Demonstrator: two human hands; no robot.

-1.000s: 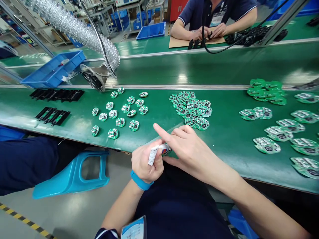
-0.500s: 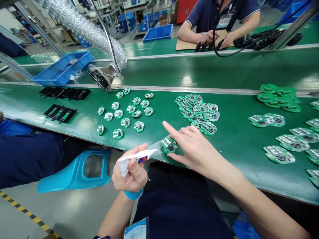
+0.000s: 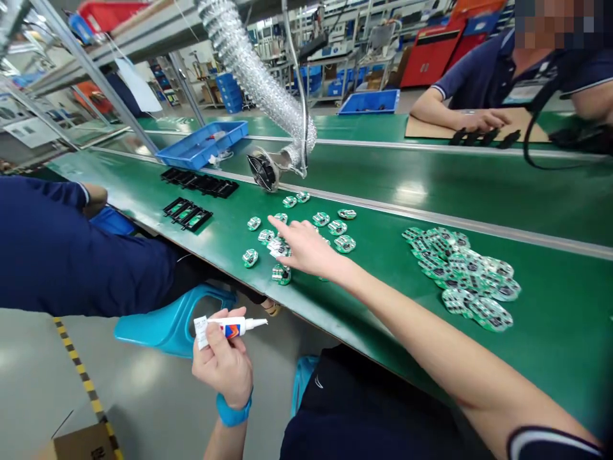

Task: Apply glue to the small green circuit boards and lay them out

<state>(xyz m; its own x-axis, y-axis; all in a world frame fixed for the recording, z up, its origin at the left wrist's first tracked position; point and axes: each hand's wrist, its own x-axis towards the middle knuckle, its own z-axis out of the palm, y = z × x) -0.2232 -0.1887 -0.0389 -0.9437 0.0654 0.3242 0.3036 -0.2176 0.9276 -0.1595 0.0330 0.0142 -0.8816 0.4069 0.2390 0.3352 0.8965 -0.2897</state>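
My left hand [image 3: 223, 365], with a blue wristband, is below the belt edge and shut around a white glue tube [image 3: 230, 327] with a slim nozzle. My right hand [image 3: 306, 250] reaches over the green belt [image 3: 383, 306], index finger extended, its tip just past a small round green circuit board [image 3: 278, 246]. Another of these boards [image 3: 281, 275] lies at the belt's front edge by my right hand. Several more are spread around it, partly hidden by my fingers. A larger heap of round circuit boards [image 3: 460, 278] lies to the right.
Black plastic holders [image 3: 198, 185] lie at the belt's far left, and a blue tray [image 3: 201, 144] sits behind them. A fan with silver ducting [image 3: 263, 169] hangs over the rear belt. A co-worker's blue sleeve [image 3: 81, 243] enters at left; another person [image 3: 479, 96] works at the far right.
The view has swung and tilted, shifting the belt to a diagonal. My left hand has dropped below the belt edge with the tube. My right hand has moved left over the smaller boards.
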